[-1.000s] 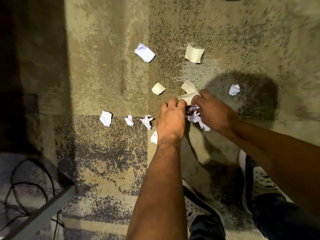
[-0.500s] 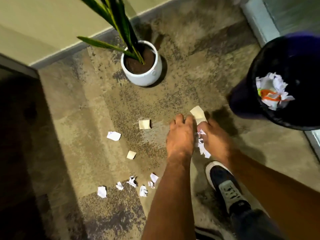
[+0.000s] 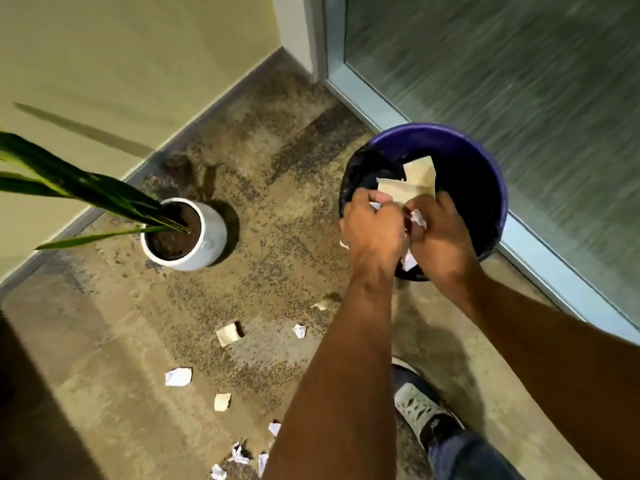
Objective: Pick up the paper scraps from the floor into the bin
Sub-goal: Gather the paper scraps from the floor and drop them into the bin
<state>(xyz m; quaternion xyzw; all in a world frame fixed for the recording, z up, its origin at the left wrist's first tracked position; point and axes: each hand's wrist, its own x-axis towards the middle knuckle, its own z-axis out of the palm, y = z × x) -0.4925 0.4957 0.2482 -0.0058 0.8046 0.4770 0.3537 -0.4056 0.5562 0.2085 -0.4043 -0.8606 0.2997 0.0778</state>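
The floor (image 3: 104, 341) was mottled brown carpet, meeting a pale wall (image 3: 121, 64) on your left and a frosted glass panel (image 3: 519, 81) on your right. Against that glass stood the bin (image 3: 491, 174), purple outside with a black liner. A potted plant (image 3: 194, 233) in a white pot sat well apart from it, near the wall. You held both hands over the bin's near rim: your left hand (image 3: 374, 230) had its grip curled round a bunch of paper scraps (image 3: 408, 188), and your right hand (image 3: 441, 233) gripped the same bunch, beige sheets sticking up above the fingers and white bits showing between the hands. Your shoe (image 3: 422, 407) stood below. More scraps lay on the floor: a beige scrap (image 3: 227, 335), a white scrap (image 3: 178, 376), and smaller ones nearer you.
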